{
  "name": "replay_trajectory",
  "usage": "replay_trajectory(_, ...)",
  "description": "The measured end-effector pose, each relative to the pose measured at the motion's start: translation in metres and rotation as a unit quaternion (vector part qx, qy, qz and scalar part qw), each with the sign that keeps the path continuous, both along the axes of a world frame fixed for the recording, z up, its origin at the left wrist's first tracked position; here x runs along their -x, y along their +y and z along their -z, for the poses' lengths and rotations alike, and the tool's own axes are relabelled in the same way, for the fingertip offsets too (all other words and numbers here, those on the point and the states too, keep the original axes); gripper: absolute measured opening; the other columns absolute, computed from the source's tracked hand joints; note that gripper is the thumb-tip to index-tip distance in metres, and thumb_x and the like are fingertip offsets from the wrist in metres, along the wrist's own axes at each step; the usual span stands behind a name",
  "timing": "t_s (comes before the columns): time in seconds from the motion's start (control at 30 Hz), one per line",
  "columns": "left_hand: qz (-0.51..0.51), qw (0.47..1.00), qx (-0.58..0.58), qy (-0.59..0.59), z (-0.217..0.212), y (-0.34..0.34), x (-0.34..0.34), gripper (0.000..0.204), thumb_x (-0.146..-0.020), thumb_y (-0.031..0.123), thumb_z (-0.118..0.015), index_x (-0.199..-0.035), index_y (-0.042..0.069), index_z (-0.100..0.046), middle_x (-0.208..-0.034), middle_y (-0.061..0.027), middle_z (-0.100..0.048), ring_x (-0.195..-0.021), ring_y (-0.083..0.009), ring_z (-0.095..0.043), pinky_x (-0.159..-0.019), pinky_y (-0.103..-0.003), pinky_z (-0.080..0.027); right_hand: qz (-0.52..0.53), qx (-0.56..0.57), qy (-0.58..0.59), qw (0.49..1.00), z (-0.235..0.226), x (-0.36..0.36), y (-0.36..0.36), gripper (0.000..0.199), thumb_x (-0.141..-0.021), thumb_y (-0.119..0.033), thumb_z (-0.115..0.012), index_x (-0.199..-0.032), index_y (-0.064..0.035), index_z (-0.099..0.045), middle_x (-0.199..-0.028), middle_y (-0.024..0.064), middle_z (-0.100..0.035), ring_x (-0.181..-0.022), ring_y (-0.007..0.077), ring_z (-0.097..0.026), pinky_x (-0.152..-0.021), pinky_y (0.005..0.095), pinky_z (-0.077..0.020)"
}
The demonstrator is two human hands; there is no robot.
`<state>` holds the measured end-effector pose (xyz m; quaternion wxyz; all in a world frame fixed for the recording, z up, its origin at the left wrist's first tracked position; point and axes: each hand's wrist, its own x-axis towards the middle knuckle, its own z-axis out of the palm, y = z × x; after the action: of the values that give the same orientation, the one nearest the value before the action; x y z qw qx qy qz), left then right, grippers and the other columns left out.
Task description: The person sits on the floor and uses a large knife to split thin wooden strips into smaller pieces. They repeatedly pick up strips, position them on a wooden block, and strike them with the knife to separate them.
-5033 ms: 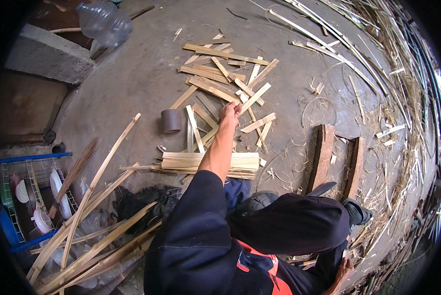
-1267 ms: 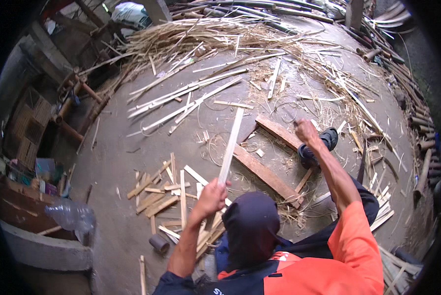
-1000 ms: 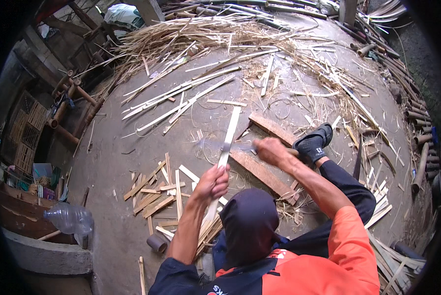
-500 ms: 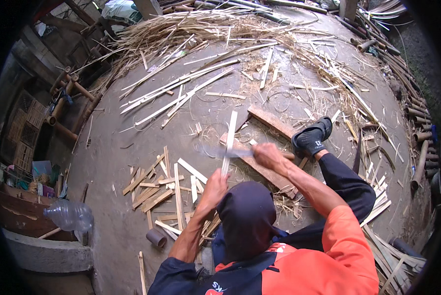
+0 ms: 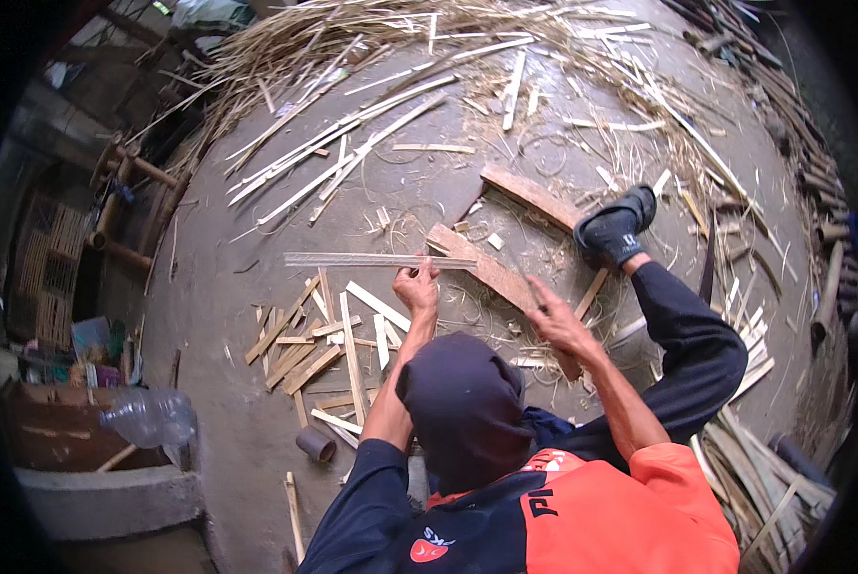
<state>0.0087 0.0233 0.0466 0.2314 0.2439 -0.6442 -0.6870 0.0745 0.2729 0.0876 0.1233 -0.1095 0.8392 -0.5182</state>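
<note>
My left hand (image 5: 416, 289) is closed on a pale bamboo strip (image 5: 352, 260), gripping it right of its middle. The strip lies crosswise in the air, slightly smeared by motion, its right end over a brown wooden beam (image 5: 486, 273). To the right, my right hand (image 5: 558, 323) is closed around a knife; only a dark bit of it (image 5: 542, 307) shows between the fingers, and the blade cannot be made out clearly. That hand is above the beam's near part. My sandalled foot (image 5: 615, 230) rests against the end of a second beam (image 5: 529, 196).
Short bamboo pieces (image 5: 300, 364) lie heaped at the left, near a brown tube (image 5: 315, 443). Long pale strips (image 5: 343, 143) and shavings cover the far floor. A clear plastic bottle (image 5: 151, 418) lies by a concrete ledge (image 5: 113, 502). Bamboo poles (image 5: 826, 273) line the right side.
The bamboo strip has swung from upright to crosswise in my left hand, which moved a little away from me. My right hand shifted nearer and right, drawing the knife off the strip.
</note>
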Motion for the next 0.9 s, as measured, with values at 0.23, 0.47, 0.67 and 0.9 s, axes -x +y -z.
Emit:
replay_trajectory(0.23,0.009,0.999,0.036,-0.034,0.028,0.011,0.003,0.021,-0.077,0.001,-0.065,-0.096,-0.006,-0.060,-0.076,-0.0052,-0.061,-0.060,-0.0113,-0.058,-0.052,-0.022,-0.051,-0.024,-0.081,-0.132,0.988,0.050,-0.019,-0.047,0.055,-0.087,-0.023,-0.046,-0.138,-0.0186,-0.024,-0.110,0.0277,-0.053,-0.098,0.0432,-0.053,-0.085,0.0492,-0.0419)
replay_trajectory(0.47,0.075,0.994,0.072,-0.039,-0.046,-0.039,-0.005,0.029,-0.091,0.022,-0.046,-0.107,-0.002,-0.045,-0.079,-0.0145,-0.064,-0.063,-0.0173,-0.062,-0.053,-0.026,-0.052,-0.054,-0.137,-0.121,0.982,0.049,-0.009,-0.040,0.055,-0.086,-0.022,-0.046,-0.137,-0.0202,-0.025,-0.095,0.0243,-0.060,-0.087,0.0429,-0.057,-0.078,0.0513,-0.0441)
replay_trajectory(0.67,0.144,0.984,0.059,-0.085,-0.083,-0.042,-0.030,0.023,-0.093,0.017,-0.039,-0.100,-0.004,-0.035,-0.083,-0.0208,-0.058,-0.072,-0.0242,-0.065,-0.063,-0.030,-0.055,-0.023,-0.083,-0.128,0.988,0.066,-0.008,-0.027,0.043,-0.089,-0.023,-0.042,-0.129,-0.0089,-0.032,-0.091,0.0300,-0.058,-0.087,0.0432,-0.057,-0.075,0.0497,-0.0447)
replay_trajectory(0.9,0.159,0.947,0.277,-0.022,-0.071,-0.004,-0.064,0.011,-0.089,0.006,-0.048,-0.091,-0.003,-0.040,-0.081,-0.0135,-0.057,-0.073,-0.0203,-0.064,-0.067,-0.027,-0.053,-0.096,0.046,-0.052,0.993,-0.013,-0.004,-0.079,0.023,-0.094,-0.025,-0.034,-0.098,-0.0029,-0.033,-0.081,0.0271,-0.059,-0.075,0.0426,-0.058,-0.066,0.0466,-0.0486)
